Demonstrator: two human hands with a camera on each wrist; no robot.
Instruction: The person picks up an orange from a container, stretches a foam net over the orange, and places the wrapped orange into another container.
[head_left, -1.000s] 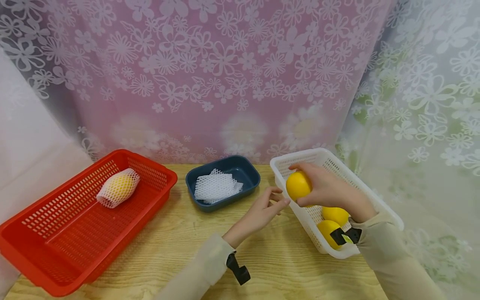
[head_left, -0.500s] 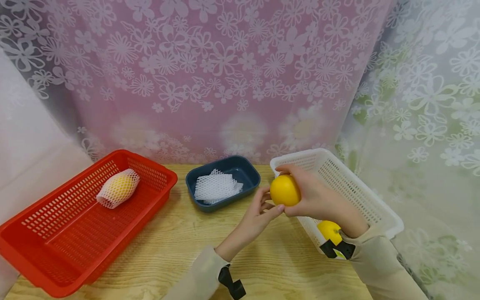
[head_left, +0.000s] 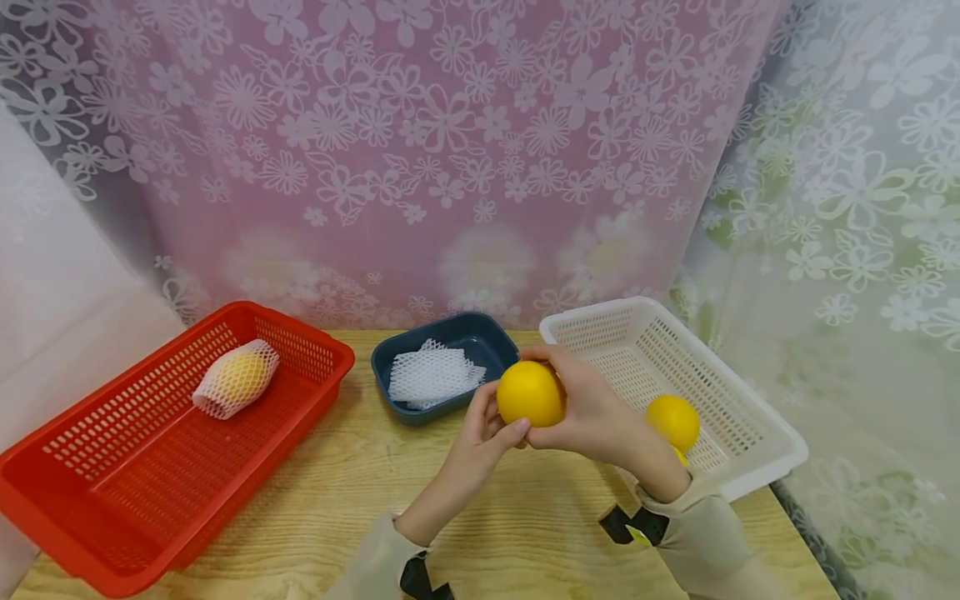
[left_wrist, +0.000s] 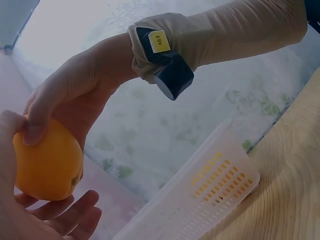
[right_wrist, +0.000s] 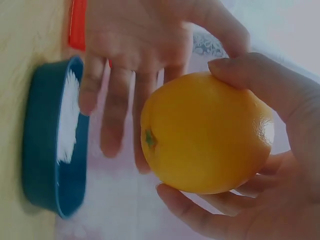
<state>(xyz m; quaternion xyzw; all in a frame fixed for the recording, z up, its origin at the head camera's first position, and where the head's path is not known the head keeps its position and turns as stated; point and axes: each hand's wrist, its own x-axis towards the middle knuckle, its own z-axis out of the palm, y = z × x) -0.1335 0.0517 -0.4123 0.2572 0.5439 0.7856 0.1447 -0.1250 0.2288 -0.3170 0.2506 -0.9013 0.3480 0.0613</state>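
Note:
An orange (head_left: 531,393) is held up over the table in front of the blue tray. My right hand (head_left: 596,408) grips it from the right, thumb on the near side and fingers round the far side; its stem end (right_wrist: 150,139) shows in the right wrist view. My left hand (head_left: 467,454) is at the orange's left, its thumb meeting the right thumb. In the right wrist view the left fingers (right_wrist: 117,107) extend fairly straight beside the fruit. At the right, a white basket (head_left: 738,408) contains another orange (head_left: 672,423), with a sliver of one more behind the right wrist.
A blue tray (head_left: 498,333) with white foam fruit nets (head_left: 435,375) stands at the back middle. On the left, a red basket (head_left: 225,483) holds a yellow fruit in a foam net (head_left: 238,377). A pink flowered curtain (head_left: 450,167) hangs behind the wooden table (head_left: 352,508).
My right hand has carried the orange out of the white basket, leftward toward the table's middle. My left hand has moved left with it, now close against the fruit.

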